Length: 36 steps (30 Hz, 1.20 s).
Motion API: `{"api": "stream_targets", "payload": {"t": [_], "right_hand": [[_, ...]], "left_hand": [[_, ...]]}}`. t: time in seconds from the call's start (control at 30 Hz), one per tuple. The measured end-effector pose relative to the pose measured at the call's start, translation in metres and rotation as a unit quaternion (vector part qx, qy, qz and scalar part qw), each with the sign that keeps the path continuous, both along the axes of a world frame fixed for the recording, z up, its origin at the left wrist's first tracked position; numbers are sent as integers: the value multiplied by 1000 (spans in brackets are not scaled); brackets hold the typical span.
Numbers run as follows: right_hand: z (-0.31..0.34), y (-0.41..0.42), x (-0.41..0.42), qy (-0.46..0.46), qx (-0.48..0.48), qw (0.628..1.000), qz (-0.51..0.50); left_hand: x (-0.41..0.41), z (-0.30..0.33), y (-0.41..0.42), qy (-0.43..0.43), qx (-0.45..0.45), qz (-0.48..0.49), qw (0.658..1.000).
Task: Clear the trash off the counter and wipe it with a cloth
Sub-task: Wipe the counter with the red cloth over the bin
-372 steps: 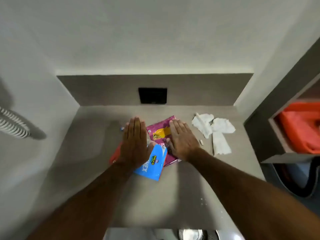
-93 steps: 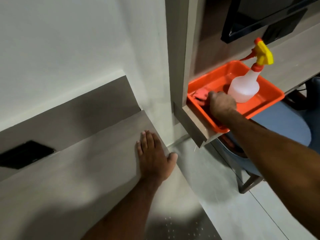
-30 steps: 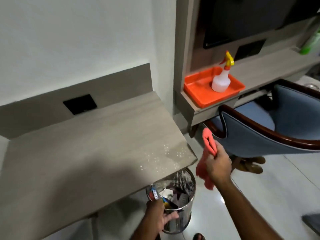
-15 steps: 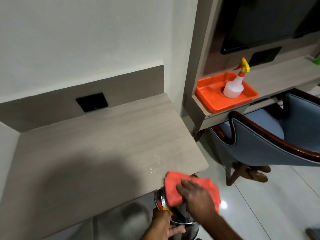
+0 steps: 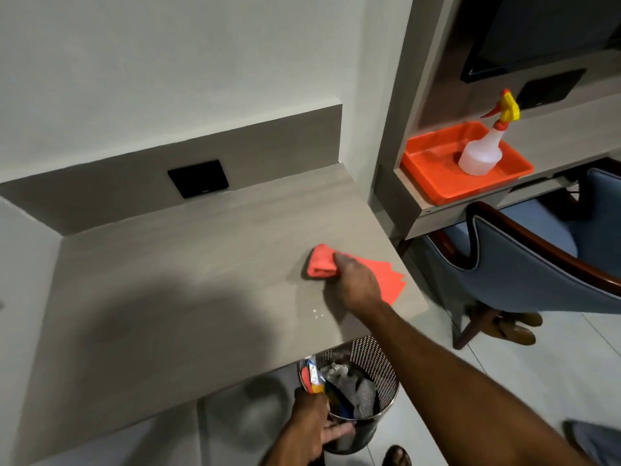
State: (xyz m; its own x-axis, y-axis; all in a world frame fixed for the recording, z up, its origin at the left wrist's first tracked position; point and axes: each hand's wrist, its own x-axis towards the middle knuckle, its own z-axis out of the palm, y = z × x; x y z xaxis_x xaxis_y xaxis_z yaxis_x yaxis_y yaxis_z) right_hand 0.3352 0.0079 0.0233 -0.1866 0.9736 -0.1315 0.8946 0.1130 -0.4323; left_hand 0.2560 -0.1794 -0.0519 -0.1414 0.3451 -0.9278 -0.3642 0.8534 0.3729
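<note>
The grey wood-grain counter (image 5: pixel 188 270) carries no wrappers or tissues. Near its right end my right hand (image 5: pixel 358 285) presses an orange-red cloth (image 5: pixel 321 265) flat against the surface, the cloth bunched at the left and spread out towards the counter's right edge. A few water droplets (image 5: pixel 317 314) glint just in front of the cloth. Below the counter's front edge my left hand (image 5: pixel 314 428) grips the rim of a perforated metal trash bin (image 5: pixel 373 368). Wrappers and crumpled tissues (image 5: pixel 339 385) lie inside the bin.
An orange tray (image 5: pixel 433 169) with a clear spray bottle (image 5: pixel 484 153) sits on a shelf to the right. A blue chair with a dark wooden frame (image 5: pixel 524 264) stands close to the counter's right edge. A black wall plate (image 5: pixel 199 178) is set in the backsplash.
My right hand has carried the cloth from above the bin up onto the counter and laid it flat near the right end. My left hand still holds the bin's rim.
</note>
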Motion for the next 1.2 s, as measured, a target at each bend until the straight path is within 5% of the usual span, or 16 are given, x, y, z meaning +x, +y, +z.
{"api": "stream_targets", "payload": {"t": [0.07,0.3,0.57,0.77,1.0,1.2], "right_hand": [[-24,-6,-12,-66,-1,995,71],[-82,-151,58,10,82,956,280],[-187,-203,115,38,24,998,51],[-295,-202,153,119,-20,977,-174],[-404,-211,187,96,-74,976,-182],[-462,-222,187,112,-151,963,-193]], "left_hand": [[-9,-5,-5,-11,5,-11,1000],[-28,-9,-17,-3,27,-74,997],[16,-99,-18,-7,-14,-133,991],[42,-243,-22,27,-75,-104,991],[75,-379,-18,41,-117,-100,987],[88,-434,-16,23,-132,-121,983]]}}
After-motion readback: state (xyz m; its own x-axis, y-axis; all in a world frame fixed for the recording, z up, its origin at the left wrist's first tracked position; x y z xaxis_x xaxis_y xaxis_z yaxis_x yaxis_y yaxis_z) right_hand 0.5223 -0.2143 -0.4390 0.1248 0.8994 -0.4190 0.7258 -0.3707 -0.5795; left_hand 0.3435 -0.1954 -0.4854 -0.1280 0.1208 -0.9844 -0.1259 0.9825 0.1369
